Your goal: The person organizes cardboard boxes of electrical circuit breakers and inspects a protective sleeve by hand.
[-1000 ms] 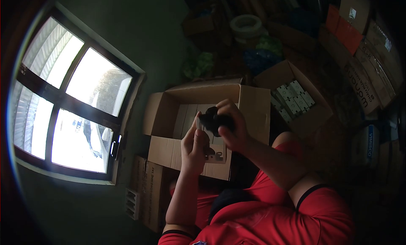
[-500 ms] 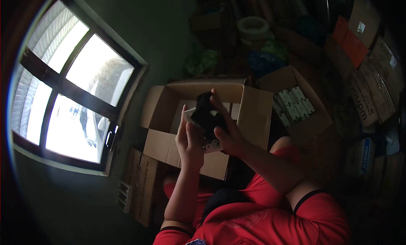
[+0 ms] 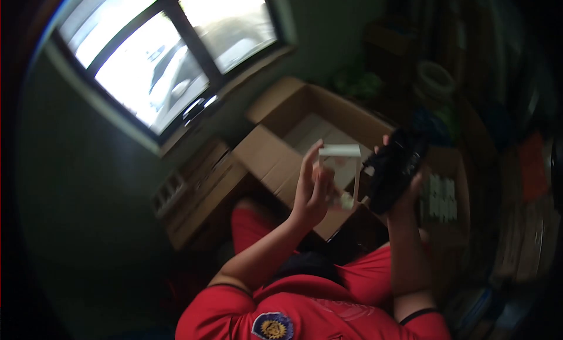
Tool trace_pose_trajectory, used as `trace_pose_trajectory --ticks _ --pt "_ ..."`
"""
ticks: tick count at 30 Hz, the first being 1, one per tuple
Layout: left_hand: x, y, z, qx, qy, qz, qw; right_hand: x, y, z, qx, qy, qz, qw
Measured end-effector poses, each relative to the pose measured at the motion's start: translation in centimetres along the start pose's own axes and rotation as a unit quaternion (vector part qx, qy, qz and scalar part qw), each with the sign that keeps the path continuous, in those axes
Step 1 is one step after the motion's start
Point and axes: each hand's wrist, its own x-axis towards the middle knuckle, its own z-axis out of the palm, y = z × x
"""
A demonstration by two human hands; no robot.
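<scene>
My left hand grips the left side of a thin white rectangular frame-like piece, fingers raised along its edge. To the right of it, a black object with straps or loose parts is held in my right hand. The black object and the white piece are side by side, with a narrow gap at the top; whether they touch lower down is unclear. Behind both hands stands an open cardboard box with pale material inside.
Another cardboard box at the right holds several white pieces. Cartons stand below the window at the left. A white roll or bucket and green bags lie at the back. An orange sheet is far right.
The view has turned, so the boxes and window appear shifted. My hands have moved apart; the black object is now beside the white piece instead of over it.
</scene>
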Motion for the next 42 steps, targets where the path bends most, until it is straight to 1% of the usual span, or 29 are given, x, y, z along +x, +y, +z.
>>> trace_pose_trajectory --ticks 2,3,4,5,6,7,9,10,11,12,14,15,18,19,22,23,26,27,30,31,33,34,35,36,37,38,39,40,42 --pt "1.6 0.8 -0.9 -0.030 0.140 0.016 0.990 -2.7 2.4 3.4 0.009 0.005 0.082 0.997" --pt "1.8 1.2 -0.3 0.010 0.150 0.034 0.988 -3.8 2.9 4.1 0.013 0.013 0.117 0.993" --pt "1.9 1.0 0.1 0.048 0.153 0.051 0.986 -4.2 4.1 3.4 -0.136 -0.037 0.045 0.989" --pt "1.7 0.5 1.0 0.000 0.137 0.028 0.990 -4.2 5.6 1.8 -0.277 -0.091 -0.037 0.956" --pt "1.0 -0.6 1.5 0.045 0.123 0.055 0.990 -4.2 6.7 0.0 -0.405 -0.143 -0.122 0.895" --pt "0.3 -2.2 2.6 0.058 0.122 0.082 0.987 -3.8 6.1 -2.1 -0.457 -0.113 -0.135 0.872" --pt "-0.8 -2.4 3.5 0.078 0.089 0.090 0.989 -2.5 6.0 -2.0 -0.314 -0.015 -0.037 0.949" --pt "-1.2 -2.2 3.6 0.082 0.059 0.071 0.992 -1.9 5.9 -2.0 -0.238 0.038 0.010 0.970" --pt "-0.9 -1.9 3.5 0.105 0.076 0.079 0.988 -1.3 5.6 -2.0 -0.279 0.023 -0.004 0.960" --pt "-0.6 -1.5 3.2 0.205 0.092 0.119 0.967 -1.1 5.5 -2.0 -0.307 0.043 -0.017 0.951" --pt "0.5 -0.2 1.8 0.395 0.123 0.193 0.890 -0.6 5.3 -1.1 -0.364 0.084 -0.042 0.927" --pt "0.9 -0.4 1.1 0.378 0.063 0.168 0.908 -0.6 5.4 -1.0 -0.396 0.090 -0.057 0.912" --pt "0.8 1.5 0.2 0.521 -0.066 0.174 0.833 -1.1 5.8 -0.2 -0.399 0.070 -0.063 0.912" --pt "0.9 2.0 0.0 0.544 -0.071 0.138 0.825 -1.4 6.1 0.0 -0.407 0.076 -0.072 0.907" --pt "1.5 2.8 -1.2 0.624 -0.080 0.101 0.771 -1.8 6.2 0.1 -0.382 0.083 -0.021 0.920" --pt "1.9 2.2 -1.8 0.635 -0.076 0.124 0.759 -1.8 6.0 -0.5 -0.380 0.073 0.002 0.922" --pt "2.7 1.6 -3.8 0.532 -0.124 0.103 0.831 -1.9 6.4 -1.3 -0.295 0.034 -0.038 0.954" --pt "2.7 2.2 -4.7 0.506 -0.148 0.064 0.847 -1.7 6.1 -1.6 -0.246 0.005 0.008 0.969" --pt "2.4 2.4 -7.3 0.431 -0.165 0.090 0.883 -2.7 6.6 1.5 -0.150 0.075 0.076 0.983" --pt "2.3 2.0 -8.5 0.413 -0.149 0.088 0.894 -2.6 6.6 -0.4 -0.145 0.013 0.080 0.986" --pt "2.6 2.6 -12.4 0.444 -0.117 0.064 0.886 -1.3 6.2 -2.2 -0.143 0.058 0.091 0.984" --pt "2.4 3.3 -14.8 0.534 -0.089 0.067 0.838 -0.7 5.9 -2.6 -0.142 0.081 0.097 0.982" --pt "2.6 2.4 -18.2 0.601 -0.065 0.062 0.795 -0.4 5.3 -2.7 -0.134 0.069 0.097 0.984" --pt "2.7 3.4 -21.0 0.627 -0.065 0.035 0.775 0.0 4.9 -2.7 -0.136 0.084 0.092 0.983" --pt "2.5 2.7 -24.7 0.649 -0.045 0.045 0.758 0.3 4.6 -2.8 -0.138 0.099 0.088 0.981" --pt "2.6 3.0 -27.7 0.697 -0.034 -0.011 0.717 0.5 4.3 -2.9 -0.142 0.114 0.084 0.980" --pt "2.5 3.8 -30.8 0.714 -0.057 -0.072 0.694 0.7 4.0 -3.3 -0.181 0.127 0.071 0.973" --pt "2.1 2.9 -34.0 0.750 -0.034 -0.092 0.654 0.8 3.9 -3.0 -0.209 0.175 0.065 0.960" --pt "1.7 2.6 -38.9 0.757 -0.030 -0.150 0.635 0.2 3.9 -2.4 -0.228 0.168 0.056 0.957"
